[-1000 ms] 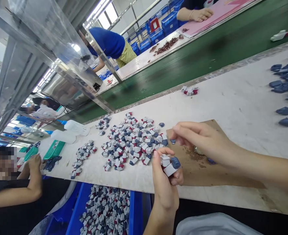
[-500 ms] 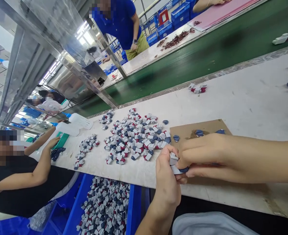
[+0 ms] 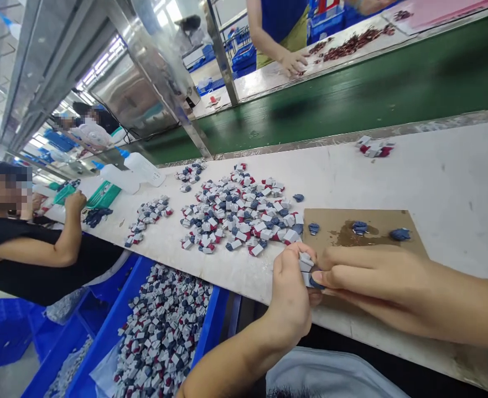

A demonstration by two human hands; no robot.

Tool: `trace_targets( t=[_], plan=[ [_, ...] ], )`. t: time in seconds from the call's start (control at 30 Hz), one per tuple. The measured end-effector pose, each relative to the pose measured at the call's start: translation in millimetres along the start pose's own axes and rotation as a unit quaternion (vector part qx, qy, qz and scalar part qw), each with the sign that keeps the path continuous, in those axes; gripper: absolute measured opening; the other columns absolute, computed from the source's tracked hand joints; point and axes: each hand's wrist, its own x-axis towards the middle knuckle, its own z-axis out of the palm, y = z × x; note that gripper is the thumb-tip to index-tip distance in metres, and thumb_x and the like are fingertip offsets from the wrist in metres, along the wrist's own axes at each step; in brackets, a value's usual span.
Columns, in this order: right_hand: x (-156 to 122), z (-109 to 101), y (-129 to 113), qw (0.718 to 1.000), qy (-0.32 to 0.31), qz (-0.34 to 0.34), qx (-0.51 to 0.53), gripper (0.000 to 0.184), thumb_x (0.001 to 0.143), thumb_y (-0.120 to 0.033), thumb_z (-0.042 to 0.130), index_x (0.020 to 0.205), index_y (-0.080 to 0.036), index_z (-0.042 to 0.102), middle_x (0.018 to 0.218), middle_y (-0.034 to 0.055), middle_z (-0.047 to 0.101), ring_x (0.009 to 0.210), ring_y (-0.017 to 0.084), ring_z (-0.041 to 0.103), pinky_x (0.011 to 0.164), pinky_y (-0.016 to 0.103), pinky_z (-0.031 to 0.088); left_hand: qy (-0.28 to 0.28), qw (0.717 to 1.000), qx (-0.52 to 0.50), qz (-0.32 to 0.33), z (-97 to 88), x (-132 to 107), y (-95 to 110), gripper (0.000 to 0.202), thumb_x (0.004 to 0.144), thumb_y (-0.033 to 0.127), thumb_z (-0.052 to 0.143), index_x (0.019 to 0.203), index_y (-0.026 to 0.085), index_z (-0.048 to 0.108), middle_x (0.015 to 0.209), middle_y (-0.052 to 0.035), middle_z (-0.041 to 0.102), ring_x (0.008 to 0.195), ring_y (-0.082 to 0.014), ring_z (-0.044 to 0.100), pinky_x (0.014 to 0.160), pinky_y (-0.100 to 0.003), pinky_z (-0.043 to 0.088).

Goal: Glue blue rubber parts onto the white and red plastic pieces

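Note:
Between both hands is a small grey and dark-blue plastic piece (image 3: 306, 264), partly covered by fingers. My left hand (image 3: 290, 293) is closed around its grey part. My right hand (image 3: 364, 282) pinches the dark-blue end with thumb and fingers. Just beyond the hands lies a brown cardboard sheet (image 3: 414, 232) with a wet stain. On it rest a dark-blue part (image 3: 313, 228), a second blue part (image 3: 359, 227) and a third blue part (image 3: 400, 234). Left of the hands spreads a large pile of grey, blue and red pieces (image 3: 235, 213).
A blue bin (image 3: 211, 320) full of similar pieces stands below the table edge. White squeeze bottles (image 3: 144, 168) and a green basket (image 3: 104, 193) sit farther left, near a seated co-worker (image 3: 28, 243). A green conveyor belt (image 3: 352, 91) runs behind the table; another person's hand (image 3: 292, 62) is across it.
The view has shifted, showing more of the cardboard. My right thumb now presses on the piece's blue end. The person across the belt has reached a hand down to the far table.

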Motion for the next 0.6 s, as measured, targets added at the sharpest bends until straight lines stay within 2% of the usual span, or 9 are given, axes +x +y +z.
trace_targets(
  t=[0.17,0.3,0.4,0.53,0.6],
  plan=[
    [-9,12,-2,0.994,-0.017,0.005,-0.107,0.035,0.098,-0.008,0.024,0.091,-0.020,0.056,0.084,0.0048,0.059,0.064,0.014,0.054,0.057,0.026,0.040,0.009,1.000,0.020,-0.015,-2.6,4,-7,0.019,0.081,0.023,0.034,0.068,0.019,0.047,0.061,0.0040,0.037,0.048,-0.0088,0.026,0.041,-0.019,0.018],
    [-15,19,-6,0.985,-0.016,-0.011,-0.172,0.048,0.102,-0.011,0.017,0.089,-0.020,0.062,0.076,0.0040,0.058,0.063,0.015,0.053,0.058,0.028,0.040,0.010,0.994,0.088,0.063,-5.5,4,-9,0.022,0.079,0.016,0.034,0.063,0.019,0.048,0.064,0.0013,0.044,0.062,-0.0123,0.038,0.053,-0.022,0.031],
    [-22,26,-10,0.978,-0.048,0.017,-0.200,0.060,0.103,-0.018,0.009,0.088,-0.022,0.066,0.075,0.0052,0.059,0.062,0.017,0.051,0.057,0.031,0.039,0.018,0.986,0.126,0.111,-7.5,4,-13,0.024,0.078,0.014,0.034,0.059,0.020,0.047,0.064,0.0004,0.046,0.066,-0.0140,0.042,0.063,-0.024,0.035],
    [-25,24,-12,0.984,-0.056,0.096,-0.140,0.062,0.105,-0.030,0.009,0.098,-0.025,0.070,0.078,0.0065,0.063,0.067,0.020,0.055,0.060,0.033,0.039,0.015,0.984,0.115,0.137,-12.6,5,-14,0.023,0.079,0.016,0.032,0.060,0.021,0.045,0.062,0.0008,0.044,0.063,-0.0145,0.041,0.060,-0.025,0.033],
    [-18,16,-12,0.989,-0.051,0.120,-0.067,0.053,0.105,-0.042,0.022,0.098,-0.029,0.072,0.075,0.0042,0.064,0.065,0.019,0.056,0.060,0.032,0.040,-0.021,0.983,0.125,0.136,-16.5,5,-12,0.024,0.080,0.019,0.033,0.060,0.021,0.046,0.060,0.0013,0.043,0.060,-0.0144,0.039,0.058,-0.025,0.032]
  ],
)
